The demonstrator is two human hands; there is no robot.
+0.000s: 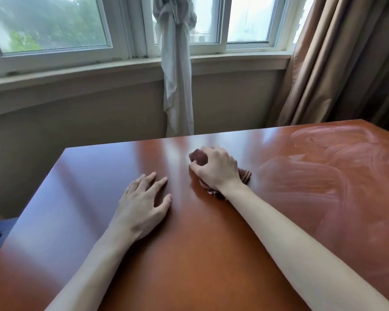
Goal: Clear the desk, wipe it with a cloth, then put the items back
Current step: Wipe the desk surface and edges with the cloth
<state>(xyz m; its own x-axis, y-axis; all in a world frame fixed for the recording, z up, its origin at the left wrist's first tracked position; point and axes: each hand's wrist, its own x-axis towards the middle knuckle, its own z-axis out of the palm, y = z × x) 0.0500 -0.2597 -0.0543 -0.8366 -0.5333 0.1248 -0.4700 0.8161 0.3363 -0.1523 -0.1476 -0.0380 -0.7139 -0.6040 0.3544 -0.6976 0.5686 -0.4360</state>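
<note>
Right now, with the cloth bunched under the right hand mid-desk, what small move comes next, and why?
Probably sweep the cloth leftward. The right hand grips it near the desk's middle, and damp streaks show only on the right part, so the left part looks unwiped. The left hand lies flat in that path and would likely need to lift first.

Bare worktop is lying open on every side of the left hand and the right hand, the bunched cloth under the right being the only thing sitting on it, while a wall is standing beyond the far edge.
</note>
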